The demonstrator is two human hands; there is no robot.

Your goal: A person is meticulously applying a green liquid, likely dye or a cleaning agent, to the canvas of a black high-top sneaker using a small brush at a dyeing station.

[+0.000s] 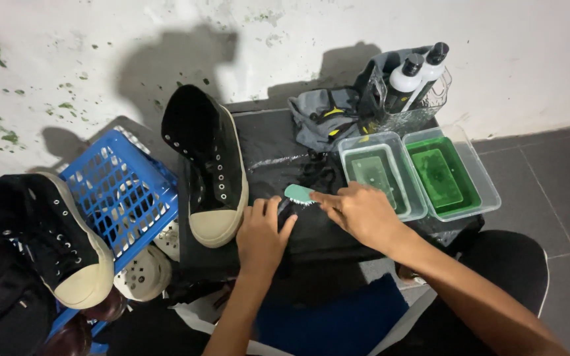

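1. Now we press our left hand flat on the black cloth that covers the table, fingers together and pointing to twelve o'clock, pinning something dark and thin beneath them; we cannot tell what it is.
2. Our right hand is closed around a teal brush, forefinger stretched along its back, the brush head pointing to nine o'clock and resting on the cloth just past our left fingertips.
3. At ten o'clock from the brush a black high-top shoe stands on the cloth, its cream toe cap toward us and just beside our left hand.
4. At two o'clock from our right hand sit two clear tubs side by side: the near tub holds greyish water, the far tub holds bright green water, and each seems to have a flat pad sunk in it.
5. Behind the tubs, at twelve o'clock, a clear holder carries two white bottles with black caps, and a grey rag lies crumpled just left of it.
6. Away at nine o'clock a blue crate leans off the table, with a second black shoe resting on its left edge and white clogs below it.
7. Behind everything rises a white wall flecked with green, and grey floor tiles show at three o'clock.
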